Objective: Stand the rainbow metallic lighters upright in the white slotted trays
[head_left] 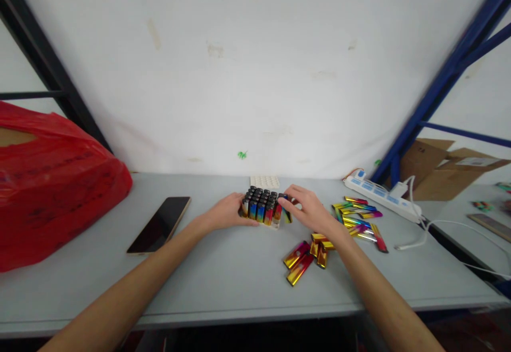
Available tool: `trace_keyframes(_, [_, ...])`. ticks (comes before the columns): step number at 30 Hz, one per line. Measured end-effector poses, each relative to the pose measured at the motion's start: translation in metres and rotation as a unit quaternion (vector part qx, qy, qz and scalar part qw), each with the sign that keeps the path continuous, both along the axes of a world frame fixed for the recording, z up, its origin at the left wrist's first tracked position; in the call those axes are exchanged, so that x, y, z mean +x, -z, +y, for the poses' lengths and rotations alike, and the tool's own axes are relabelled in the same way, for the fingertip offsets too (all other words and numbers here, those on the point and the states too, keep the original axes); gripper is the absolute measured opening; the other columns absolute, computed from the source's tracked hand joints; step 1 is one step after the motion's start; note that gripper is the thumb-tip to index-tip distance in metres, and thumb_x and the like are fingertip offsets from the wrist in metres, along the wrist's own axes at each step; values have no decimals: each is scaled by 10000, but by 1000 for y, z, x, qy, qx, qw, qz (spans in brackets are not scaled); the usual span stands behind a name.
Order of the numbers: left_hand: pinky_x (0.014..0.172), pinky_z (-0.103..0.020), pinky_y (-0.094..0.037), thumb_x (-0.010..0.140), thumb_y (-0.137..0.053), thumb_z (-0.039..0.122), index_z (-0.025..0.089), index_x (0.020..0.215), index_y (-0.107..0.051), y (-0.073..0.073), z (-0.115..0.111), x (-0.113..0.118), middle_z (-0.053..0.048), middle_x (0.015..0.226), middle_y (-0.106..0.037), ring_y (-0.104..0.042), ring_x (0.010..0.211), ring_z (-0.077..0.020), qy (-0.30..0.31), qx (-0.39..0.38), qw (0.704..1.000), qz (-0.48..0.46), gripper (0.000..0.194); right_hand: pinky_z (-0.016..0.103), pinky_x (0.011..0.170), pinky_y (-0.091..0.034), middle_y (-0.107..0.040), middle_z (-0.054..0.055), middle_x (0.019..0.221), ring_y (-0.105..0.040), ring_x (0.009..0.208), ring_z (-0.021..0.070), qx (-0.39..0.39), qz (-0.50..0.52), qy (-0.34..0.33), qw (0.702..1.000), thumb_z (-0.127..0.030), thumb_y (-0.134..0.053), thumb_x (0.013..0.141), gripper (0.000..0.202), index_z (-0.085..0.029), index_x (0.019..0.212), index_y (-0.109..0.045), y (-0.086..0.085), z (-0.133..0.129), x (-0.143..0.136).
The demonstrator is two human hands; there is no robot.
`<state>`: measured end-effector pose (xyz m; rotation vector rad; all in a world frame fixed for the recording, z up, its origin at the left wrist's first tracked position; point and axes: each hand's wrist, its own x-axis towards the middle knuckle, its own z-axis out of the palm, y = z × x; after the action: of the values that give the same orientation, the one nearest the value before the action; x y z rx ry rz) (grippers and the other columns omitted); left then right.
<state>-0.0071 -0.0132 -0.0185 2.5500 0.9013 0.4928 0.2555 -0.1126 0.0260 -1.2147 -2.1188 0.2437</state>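
A compact block of upright, lighter-like sticks (261, 205) with black tops and shiny coloured sides stands near the middle of the table, in a pale tray (274, 226) whose corner shows at the front right.

The left hand (229, 212) is curved around the block's left side, gripping it, thumb laid along the front near the base; the other fingers are mostly hidden. Its forearm slants up from the lower left.

The right hand (304, 206) is bent over the block's right corner, thumb and fingers closed on a tilted stick (287, 215) just beside the row. Its forearm comes in from the lower right and passes over part of a golden-red pile (297, 263) lying in front.

Just behind the block, a white perforated tray (264, 182) lies near the wall (255, 75), which limits reach at the back. Grey tabletop (223, 283) stretches between the block and the front edge, and between the left hand and a dark phone-like slab (159, 226).

Right of the right hand, a multicoloured pile (361, 219) lies before a white power strip (382, 196) with its cable. A red bag (59, 187) fills the far left.
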Motion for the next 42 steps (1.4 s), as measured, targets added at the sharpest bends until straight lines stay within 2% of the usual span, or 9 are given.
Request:
trace_keyframes(4, [881,-360,-540,686,-779,702,229,1160,-699,3,1,-1,-71,1123,-741,-680,1028,-309,-11,7,1000,0,674,283,612,-361,-578,-6,634,-498,583,150,-20,-45,14,999,-567,-474,1027,462,-214,740,-553,2,2,3])
trace_keyframes(11, [898,-367,-536,662,-793,699,227,1187,-690,4,2,-1,-76,1127,-739,-675,1036,-317,-28,8,1000,4,714,270,634,-454,-749,31,706,-691,646,189,-147,-22,3,989,-542,-621,962,374,-200,814,-648,8,5,4])
trace_keyframes(20, [902,-367,-534,687,-754,742,226,1178,-685,6,3,-2,-81,1134,-737,-677,1050,-324,-23,14,999,19,715,265,610,-437,-729,33,659,-675,596,176,-159,-70,-15,985,-582,-539,999,454,-198,796,-669,5,5,10])
trace_keyframes(25, [907,-370,-536,670,-768,739,223,1192,-681,4,2,-1,-84,1154,-735,-673,1058,-328,-23,18,999,19,740,277,538,-372,-644,23,515,-555,461,153,-134,-146,61,978,-559,-651,940,456,-205,652,-673,18,9,-2])
trace_keyframes(29, [862,-361,-541,662,-781,720,204,1141,-699,3,1,-1,-86,1102,-743,-686,974,-306,-33,16,999,15,709,272,531,-387,-621,17,496,-529,437,138,-172,-145,1,974,-527,-627,958,498,-190,596,-684,16,7,1])
trace_keyframes(32, [834,-342,-538,682,-758,735,214,1102,-713,3,2,-1,-67,1047,-749,-690,934,-286,-17,6,1000,9,670,251,534,-427,-682,9,613,-575,491,132,-226,-66,-55,970,-545,-611,955,430,-178,776,-745,3,1,17])
trace_keyframes(36, [899,-357,-524,678,-761,737,226,1135,-714,4,2,-1,-75,1117,-740,-680,1013,-303,-13,12,1000,-1,687,241,656,-499,-745,16,843,-683,758,174,-308,-46,-150,938,-501,-818,775,392,-210,1031,-760,-7,-8,34])
trace_keyframes(39, [909,-363,-523,667,-775,728,215,1165,-702,5,2,-1,-86,1134,-737,-677,1019,-308,-26,11,1000,1,719,238,664,-491,-736,10,886,-675,789,180,-351,-103,-156,918,-426,-885,689,435,-222,1053,-759,-2,-9,37])
trace_keyframes(42, [921,-374,-521,676,-765,737,207,1161,-699,5,2,-1,-95,1136,-731,-671,1019,-311,-28,17,999,18,722,237,656,-461,-721,2,855,-651,762,173,-350,-141,-136,916,-359,-882,690,335,-215,970,-770,6,-6,35])
